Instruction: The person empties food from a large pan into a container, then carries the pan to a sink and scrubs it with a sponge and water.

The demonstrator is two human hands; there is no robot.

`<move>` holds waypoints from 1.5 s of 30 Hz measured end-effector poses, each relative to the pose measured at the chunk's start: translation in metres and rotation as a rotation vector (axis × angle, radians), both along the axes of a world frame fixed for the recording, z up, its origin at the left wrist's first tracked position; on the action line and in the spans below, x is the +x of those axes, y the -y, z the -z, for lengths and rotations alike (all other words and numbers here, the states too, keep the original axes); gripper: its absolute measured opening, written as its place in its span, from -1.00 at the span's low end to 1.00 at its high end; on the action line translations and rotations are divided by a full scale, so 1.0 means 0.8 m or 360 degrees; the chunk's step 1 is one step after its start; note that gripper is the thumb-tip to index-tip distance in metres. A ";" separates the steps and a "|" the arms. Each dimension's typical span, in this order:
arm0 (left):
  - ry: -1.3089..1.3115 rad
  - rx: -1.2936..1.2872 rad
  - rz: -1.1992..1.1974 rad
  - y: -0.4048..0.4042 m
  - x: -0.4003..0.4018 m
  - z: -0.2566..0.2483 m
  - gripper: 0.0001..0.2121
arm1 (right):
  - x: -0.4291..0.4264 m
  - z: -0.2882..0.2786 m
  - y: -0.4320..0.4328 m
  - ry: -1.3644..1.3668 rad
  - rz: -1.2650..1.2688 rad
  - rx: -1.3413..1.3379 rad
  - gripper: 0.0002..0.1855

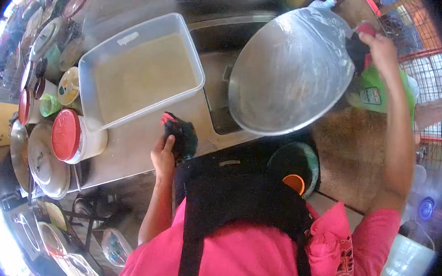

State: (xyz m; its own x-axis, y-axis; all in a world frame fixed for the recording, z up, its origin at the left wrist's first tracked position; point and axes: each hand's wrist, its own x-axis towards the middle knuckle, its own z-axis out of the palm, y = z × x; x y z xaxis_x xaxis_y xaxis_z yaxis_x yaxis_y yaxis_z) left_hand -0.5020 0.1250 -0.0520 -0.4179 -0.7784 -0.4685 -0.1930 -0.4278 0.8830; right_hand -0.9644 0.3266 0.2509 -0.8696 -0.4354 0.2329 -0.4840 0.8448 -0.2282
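Note:
My left hand (163, 157) grips a dark cloth with a red edge (183, 136) at the front of the metal counter (125, 153). My right hand (380, 53) reaches far to the upper right and is closed around a small red item (366, 28), beside a black and red cloth (358, 51). Between my hands a large round metal pan (289, 73) lies tilted over the sink basin (223, 114), with clear plastic at its upper right edge. Left of it stands a clear rectangular plastic tub (143, 76) with a cloudy, yellowish bottom; whether it holds liquid I cannot tell.
At the left stand a white bucket with a red lid (67, 135), metal pot lids (49, 160), a green cup (49, 105) and several containers. A green plastic jug (373, 90) is below my right hand. Under the counter's edge is a dark green bucket (301, 164) with an orange item (294, 183).

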 end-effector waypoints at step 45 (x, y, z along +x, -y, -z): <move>0.1448 -0.1613 0.0892 -0.079 0.016 -0.152 -0.78 | -0.010 0.364 -0.203 0.0964 0.0841 -0.1114 -0.40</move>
